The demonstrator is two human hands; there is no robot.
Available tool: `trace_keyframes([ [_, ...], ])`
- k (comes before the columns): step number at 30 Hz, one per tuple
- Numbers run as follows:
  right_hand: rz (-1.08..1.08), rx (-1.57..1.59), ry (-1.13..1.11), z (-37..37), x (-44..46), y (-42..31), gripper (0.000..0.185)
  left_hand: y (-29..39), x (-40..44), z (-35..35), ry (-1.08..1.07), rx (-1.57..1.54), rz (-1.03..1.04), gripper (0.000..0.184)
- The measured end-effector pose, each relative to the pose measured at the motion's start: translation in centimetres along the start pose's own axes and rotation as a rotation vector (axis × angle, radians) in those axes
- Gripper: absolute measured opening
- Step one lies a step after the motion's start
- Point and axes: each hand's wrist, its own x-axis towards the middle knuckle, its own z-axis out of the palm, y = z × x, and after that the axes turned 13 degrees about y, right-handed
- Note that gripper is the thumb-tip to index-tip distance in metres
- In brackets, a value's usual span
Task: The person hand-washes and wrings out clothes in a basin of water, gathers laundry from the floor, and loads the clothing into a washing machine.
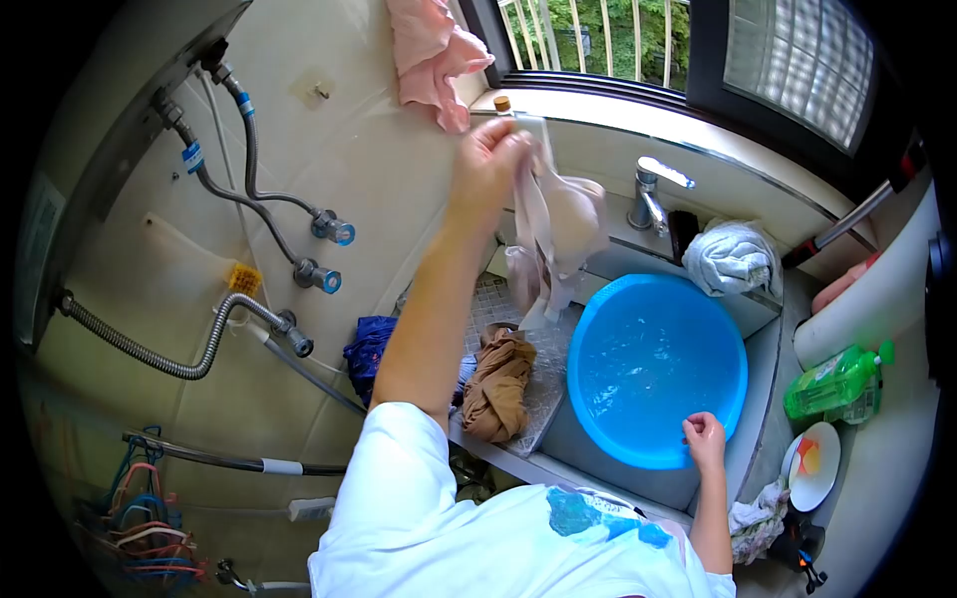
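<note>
My left hand (495, 149) is raised at the top middle, its fingers closed on a pale beige bra (570, 224). The bra hangs down with its straps dangling and a rounded cup showing, left of the faucet. My right hand (704, 434) is over the near right side of a blue basin (584, 399), fingers curled, with nothing visible in them. Whether it touches the rim I cannot tell. Water (653, 364) fills part of the basin. A twisted brown cloth (498, 387) lies on the ridged board (546, 361) to the basin's left.
A faucet (648, 194) and a bundled pale towel (736, 259) are behind the basin. On the right are a green bottle (825, 384) and a white dish (815, 466). Dark blue fabric (371, 344) lies left of the board. Pink cloth (434, 60) hangs by the window.
</note>
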Motion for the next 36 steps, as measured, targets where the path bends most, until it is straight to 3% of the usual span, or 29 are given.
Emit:
trace_keyframes([
  [7, 0.127, 0.081, -0.013, -0.5, -0.5, -1.7, 0.011, 2.2, 6.8, -6.4, 0.171, 0.098, -0.001, 0.020],
  [11, 0.082, 0.130, -0.003, -0.4, -0.2, 0.8, 0.010, 3.3, 9.5, -9.0, 0.266, 0.270, 0.145, 0.020],
  [13, 0.047, 0.158, -0.009, -0.4, -0.1, 1.0, 0.009, 3.3, 11.1, -10.7, 0.450, 0.658, 0.373, 0.019],
  [17, 0.127, 0.141, -0.009, -0.9, -0.6, -0.8, 0.008, 3.6, 13.0, -13.6, 0.635, 0.930, 0.556, 0.017],
  [19, 0.140, 0.138, -0.008, -1.0, -0.7, -1.3, 0.008, 4.0, 13.0, -14.1, 0.726, 1.251, 0.715, 0.017],
  [28, 0.171, 0.188, 0.001, -1.4, -0.7, -1.2, 0.009, 4.8, 15.4, -15.8, 0.821, 1.497, 0.642, 0.018],
  [32, 0.199, 0.236, -0.004, -1.4, -0.6, -1.0, 0.010, 5.6, 15.2, -15.1, 0.718, 1.466, 0.700, 0.017],
  [36, 0.203, 0.228, -0.024, -1.4, -0.4, -0.3, 0.015, 6.1, 15.5, -14.7, 0.685, 1.707, 0.427, 0.016],
])
